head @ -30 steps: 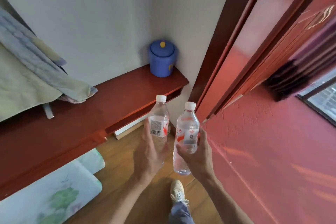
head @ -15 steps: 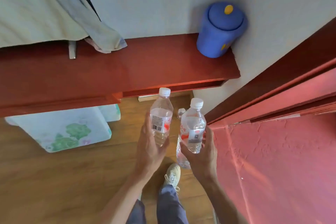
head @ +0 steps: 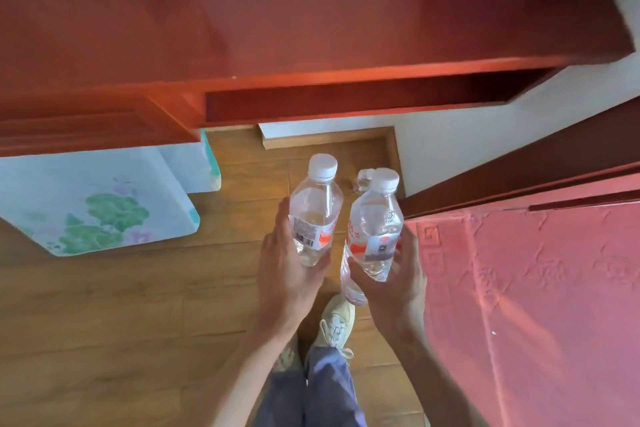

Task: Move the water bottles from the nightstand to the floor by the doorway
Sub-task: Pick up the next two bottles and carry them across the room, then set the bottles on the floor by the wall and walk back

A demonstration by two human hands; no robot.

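Grips a clear water bottle (head: 315,215) in the left hand (head: 287,277), fingers curled round its labelled middle, white cap up. Grips a second water bottle (head: 375,229) likewise in the right hand (head: 398,284), just beside the first. Holds both above the wooden floor (head: 138,305), in front of the red nightstand (head: 311,28) and near the red door (head: 536,305). Hides most of a third bottle (head: 363,180) behind the second; cannot tell whether held or standing. Stands with a pale sneaker (head: 337,321) below the hands.
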